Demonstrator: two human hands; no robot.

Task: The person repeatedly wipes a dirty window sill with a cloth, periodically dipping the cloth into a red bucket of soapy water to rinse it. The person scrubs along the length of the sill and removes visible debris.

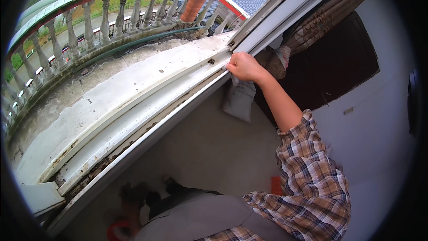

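My right hand (pixel 243 67) is curled into a fist at the far end of a white sliding-window track (pixel 147 102), touching its inner rail beside the upright frame (pixel 264 16). Whether something small is inside the fist is hidden. Dirt and rust-brown debris (pixel 110 160) line the track's grooves. Just below the fist is a pale grey bag (pixel 239 98) with dark marks. Low in the view, my left hand (pixel 132 204) is dark and blurred near a red round object (pixel 117 230); its fingers cannot be made out.
Outside, a balcony balustrade (pixel 105 20) curves past a concrete ledge (pixel 100 90) and a green hose (pixel 133 45). A bundled brown patterned curtain (pixel 311 26) hangs by a dark panel (pixel 334 67). A red object (pixel 276 185) shows beside my plaid sleeve. A white block (pixel 41 195) sits at the track's near end.
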